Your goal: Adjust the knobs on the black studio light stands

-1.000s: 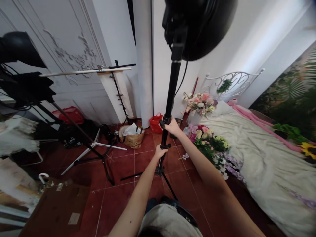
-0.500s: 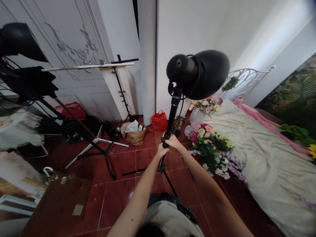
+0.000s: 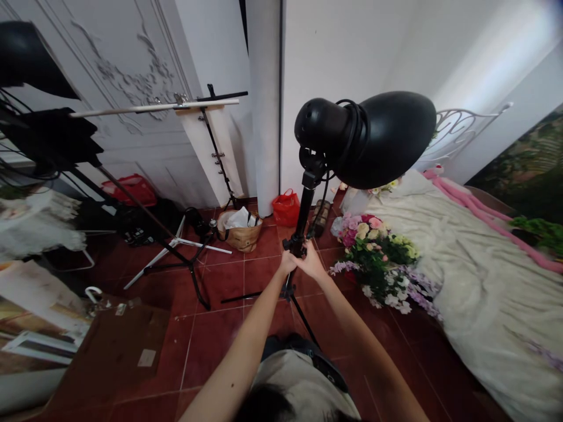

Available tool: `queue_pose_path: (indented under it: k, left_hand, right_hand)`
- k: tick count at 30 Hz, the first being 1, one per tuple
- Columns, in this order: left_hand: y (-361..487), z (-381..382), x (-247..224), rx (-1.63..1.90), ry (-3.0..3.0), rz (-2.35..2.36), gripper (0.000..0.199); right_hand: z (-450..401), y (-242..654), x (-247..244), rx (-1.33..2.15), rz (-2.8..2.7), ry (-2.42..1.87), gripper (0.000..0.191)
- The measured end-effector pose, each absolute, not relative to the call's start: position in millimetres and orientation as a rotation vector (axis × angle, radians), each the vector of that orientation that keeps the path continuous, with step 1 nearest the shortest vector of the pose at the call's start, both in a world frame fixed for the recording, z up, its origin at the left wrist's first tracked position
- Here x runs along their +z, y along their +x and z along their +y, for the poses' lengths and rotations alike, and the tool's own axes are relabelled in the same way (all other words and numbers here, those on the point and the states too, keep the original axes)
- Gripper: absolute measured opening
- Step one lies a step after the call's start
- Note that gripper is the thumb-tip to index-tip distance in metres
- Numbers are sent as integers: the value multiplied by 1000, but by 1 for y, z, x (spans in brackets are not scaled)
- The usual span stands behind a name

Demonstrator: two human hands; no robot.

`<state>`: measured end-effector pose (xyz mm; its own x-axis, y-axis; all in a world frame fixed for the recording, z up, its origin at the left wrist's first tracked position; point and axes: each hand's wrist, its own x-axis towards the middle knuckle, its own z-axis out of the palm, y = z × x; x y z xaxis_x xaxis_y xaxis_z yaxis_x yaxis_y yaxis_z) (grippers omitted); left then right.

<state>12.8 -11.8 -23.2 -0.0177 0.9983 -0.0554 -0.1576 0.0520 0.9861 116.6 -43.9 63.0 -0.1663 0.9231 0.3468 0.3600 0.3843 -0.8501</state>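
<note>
Matt black metal light stand (image 3: 303, 217), glossy red tiles (image 3: 259, 272)

The red tiled floor (image 3: 259, 272) is being occupied by a tan tote bag (image 3: 240, 231), a red plastic bag (image 3: 285, 209) and a flower bunch (image 3: 373, 258).

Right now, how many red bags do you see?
2: one red bag beside the upright white roll, another red bag by the panelled door, far left. Others may be hidden.

A black studio reflector (image 3: 387, 140) sits lower in the frame than a second ago, its whole shade now in view and hiding most of a bouquet (image 3: 382, 189) behind it. The person's right hand (image 3: 311, 262) has dropped level with the left hand (image 3: 287, 264) on the light stand's pole (image 3: 303, 217).
</note>
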Motion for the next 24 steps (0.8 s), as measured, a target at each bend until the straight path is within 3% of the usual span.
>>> queue_pose_path:
  k: [3, 10, 24]
  left_hand:
    - [12, -12, -23, 1185, 1067, 1260, 14]
    - [14, -11, -27, 1142, 1176, 1399, 11]
    - [16, -13, -23, 1170, 1194, 1393, 12]
  right_hand:
    - [-73, 139, 51, 619, -1846, -1124, 75]
    - [-99, 154, 27, 535, -1991, -1195, 75]
    - [-35, 147, 15, 743, -1768, -1334, 46]
